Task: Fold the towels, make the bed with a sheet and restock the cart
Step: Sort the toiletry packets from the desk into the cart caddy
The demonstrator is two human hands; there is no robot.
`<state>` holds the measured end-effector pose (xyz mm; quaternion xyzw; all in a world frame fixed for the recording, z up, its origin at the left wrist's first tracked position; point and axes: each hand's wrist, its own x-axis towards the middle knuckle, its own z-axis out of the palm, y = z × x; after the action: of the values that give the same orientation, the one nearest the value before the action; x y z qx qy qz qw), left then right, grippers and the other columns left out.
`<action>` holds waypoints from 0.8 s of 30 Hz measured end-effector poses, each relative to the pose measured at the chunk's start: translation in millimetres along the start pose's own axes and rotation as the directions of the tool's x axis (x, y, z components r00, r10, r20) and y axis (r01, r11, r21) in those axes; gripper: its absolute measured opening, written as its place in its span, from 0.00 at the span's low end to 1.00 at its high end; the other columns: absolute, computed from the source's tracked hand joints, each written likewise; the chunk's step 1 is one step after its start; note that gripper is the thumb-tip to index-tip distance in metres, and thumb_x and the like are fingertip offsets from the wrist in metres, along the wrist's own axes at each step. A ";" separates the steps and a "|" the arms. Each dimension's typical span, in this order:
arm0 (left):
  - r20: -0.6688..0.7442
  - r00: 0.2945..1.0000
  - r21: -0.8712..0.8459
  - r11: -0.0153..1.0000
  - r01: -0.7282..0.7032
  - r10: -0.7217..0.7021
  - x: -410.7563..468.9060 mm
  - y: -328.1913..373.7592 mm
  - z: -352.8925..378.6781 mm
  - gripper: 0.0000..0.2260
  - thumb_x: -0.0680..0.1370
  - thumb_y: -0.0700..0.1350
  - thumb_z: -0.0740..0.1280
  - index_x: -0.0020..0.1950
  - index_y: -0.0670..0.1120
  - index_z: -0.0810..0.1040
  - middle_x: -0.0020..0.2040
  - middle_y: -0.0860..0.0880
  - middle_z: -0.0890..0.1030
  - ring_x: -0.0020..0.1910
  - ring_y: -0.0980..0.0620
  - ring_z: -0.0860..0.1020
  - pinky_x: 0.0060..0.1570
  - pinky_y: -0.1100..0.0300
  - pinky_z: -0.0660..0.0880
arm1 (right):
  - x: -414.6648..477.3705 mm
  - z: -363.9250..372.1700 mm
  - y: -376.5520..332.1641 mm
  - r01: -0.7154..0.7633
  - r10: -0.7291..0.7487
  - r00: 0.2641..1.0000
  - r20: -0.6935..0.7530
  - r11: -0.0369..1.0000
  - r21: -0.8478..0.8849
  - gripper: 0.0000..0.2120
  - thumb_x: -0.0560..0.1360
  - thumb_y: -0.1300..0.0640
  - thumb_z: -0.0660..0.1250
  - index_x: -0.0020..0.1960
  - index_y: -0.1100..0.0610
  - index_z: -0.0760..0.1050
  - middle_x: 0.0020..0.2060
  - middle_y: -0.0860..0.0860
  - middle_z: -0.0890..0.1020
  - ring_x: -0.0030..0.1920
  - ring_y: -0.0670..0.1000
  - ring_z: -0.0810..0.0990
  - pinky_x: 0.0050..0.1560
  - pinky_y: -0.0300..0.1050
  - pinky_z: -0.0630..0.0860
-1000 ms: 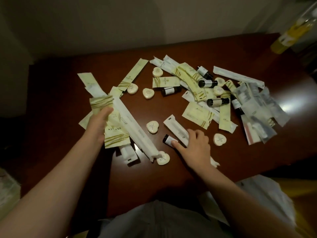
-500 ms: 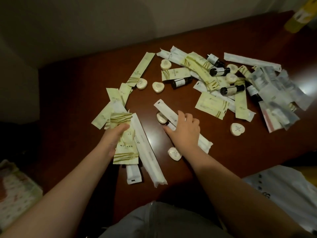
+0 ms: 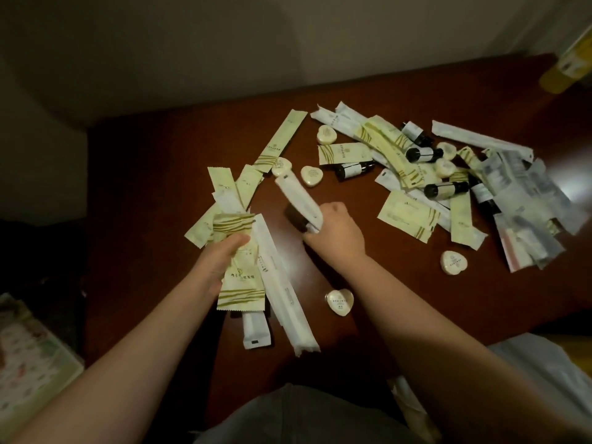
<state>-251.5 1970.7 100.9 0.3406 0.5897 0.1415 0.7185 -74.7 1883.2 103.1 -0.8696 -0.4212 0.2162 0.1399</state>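
The left hand [image 3: 224, 256] curls its grip round a loose fan of pale green striped paper sachets [image 3: 238, 283] and long white wrapped packets [image 3: 282, 293]. The right hand [image 3: 336, 233] pinches another long white paper packet [image 3: 296, 197], with what seems a small dark bottle [image 3: 294, 217] beneath it. Both are above the dark red-brown wooden worktop [image 3: 144, 187]. Packets trailing below the left grip could slide out, and the bottle could slip from the crowded right grip. More toiletries [image 3: 445, 189] lie scattered beyond the right grip.

Looked like hotel room: dark wooden desk [image 3: 153, 193] carried guest amenities, namely green-striped sachets [image 3: 408, 213], small dark bottles [image 3: 445, 189], heart-shaped soaps [image 3: 310, 176], wrapped white packets [image 3: 480, 141].
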 end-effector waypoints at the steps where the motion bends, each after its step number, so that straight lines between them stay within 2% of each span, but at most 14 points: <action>1: 0.000 1.000 -0.006 1.000 -0.008 0.008 -0.8 1.8 -1.6 0.03 0.77 0.39 0.64 0.45 0.44 0.77 0.38 0.45 0.82 0.40 0.44 0.80 0.47 0.49 0.76 | 2.9 2.4 0.1 0.007 -0.005 0.999 0.039 0.999 -0.043 0.20 0.72 0.50 0.68 0.60 0.56 0.70 0.57 0.54 0.72 0.52 0.57 0.75 0.43 0.46 0.71; 4: 0.006 0.999 -0.034 0.999 -0.034 0.034 -3.6 8.8 -5.7 0.04 0.78 0.39 0.64 0.45 0.44 0.77 0.31 0.48 0.82 0.35 0.47 0.81 0.42 0.52 0.77 | 5.0 3.4 3.8 0.018 -0.010 0.998 0.060 0.991 -0.131 0.18 0.72 0.51 0.69 0.58 0.55 0.69 0.53 0.54 0.75 0.54 0.57 0.75 0.41 0.46 0.70; 7: 0.010 0.998 -0.090 0.994 -0.060 0.061 -10.8 12.4 -6.7 0.05 0.78 0.38 0.63 0.44 0.44 0.77 0.35 0.46 0.82 0.31 0.49 0.81 0.39 0.54 0.76 | 3.0 4.2 6.0 0.081 -0.063 0.994 0.093 0.975 -0.207 0.19 0.72 0.52 0.70 0.60 0.54 0.69 0.54 0.53 0.75 0.54 0.57 0.74 0.41 0.45 0.69; 10: 0.015 0.997 -0.121 0.990 -0.068 0.070 -19.4 11.2 -4.3 0.05 0.78 0.38 0.62 0.44 0.44 0.77 0.33 0.47 0.82 0.32 0.49 0.81 0.37 0.54 0.76 | 0.3 3.3 8.2 0.109 -0.089 0.989 0.120 0.979 -0.172 0.19 0.72 0.53 0.70 0.60 0.55 0.69 0.54 0.54 0.73 0.53 0.56 0.76 0.43 0.45 0.72; 13: 0.026 0.996 -0.135 0.987 -0.082 0.086 -28.6 6.3 3.1 0.05 0.78 0.38 0.62 0.45 0.44 0.77 0.36 0.46 0.81 0.36 0.47 0.80 0.39 0.53 0.75 | -11.9 -10.3 10.9 0.011 -0.011 0.999 0.040 1.000 -0.002 0.16 0.72 0.53 0.69 0.56 0.56 0.70 0.50 0.53 0.72 0.48 0.55 0.76 0.44 0.48 0.75; 16: 0.077 0.990 -0.123 0.986 -0.108 0.118 -43.5 1.1 22.7 0.05 0.78 0.38 0.63 0.45 0.44 0.77 0.38 0.46 0.81 0.34 0.48 0.81 0.39 0.53 0.75 | -35.7 -40.6 16.4 -0.048 0.062 0.996 -0.061 0.976 0.212 0.14 0.71 0.53 0.70 0.51 0.55 0.69 0.45 0.51 0.72 0.44 0.52 0.75 0.39 0.43 0.71; 18: 0.146 0.979 -0.095 0.987 -0.131 0.144 -59.4 -3.5 44.9 0.05 0.78 0.38 0.63 0.45 0.45 0.77 0.36 0.47 0.82 0.32 0.50 0.82 0.40 0.53 0.76 | -61.7 -69.9 24.6 -0.088 0.140 0.985 -0.103 0.913 0.399 0.15 0.69 0.52 0.72 0.49 0.53 0.69 0.43 0.50 0.75 0.41 0.48 0.75 0.34 0.41 0.69; 20: 0.232 0.958 -0.064 0.985 -0.159 0.170 -82.6 -9.0 72.7 0.05 0.77 0.38 0.63 0.44 0.44 0.78 0.34 0.47 0.83 0.32 0.50 0.82 0.41 0.53 0.76 | -96.8 -101.1 38.5 -0.114 0.230 0.964 -0.131 0.809 0.577 0.14 0.69 0.52 0.74 0.46 0.51 0.69 0.40 0.48 0.76 0.38 0.46 0.75 0.34 0.40 0.71; 22: 0.325 0.926 -0.042 0.981 -0.187 0.190 -112.4 -18.5 102.3 0.05 0.77 0.38 0.63 0.44 0.44 0.78 0.33 0.47 0.83 0.32 0.50 0.82 0.40 0.53 0.76 | -142.3 -128.1 57.9 -0.098 0.286 0.944 -0.167 0.722 0.685 0.14 0.68 0.53 0.75 0.43 0.49 0.69 0.39 0.49 0.78 0.37 0.49 0.77 0.34 0.44 0.75; 24: 0.417 0.886 -0.006 0.976 -0.220 0.202 -146.3 -34.3 133.3 0.05 0.77 0.38 0.63 0.45 0.44 0.78 0.34 0.47 0.83 0.34 0.47 0.82 0.40 0.53 0.76 | -193.2 -146.4 81.0 -0.068 0.314 0.927 -0.205 0.678 0.732 0.14 0.68 0.54 0.75 0.46 0.50 0.70 0.41 0.50 0.80 0.40 0.51 0.80 0.39 0.48 0.79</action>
<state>-171.2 1814.2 197.9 0.4395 0.3858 0.1309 0.8005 -54.4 1672.0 245.6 -0.8093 -0.1818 0.2346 0.5069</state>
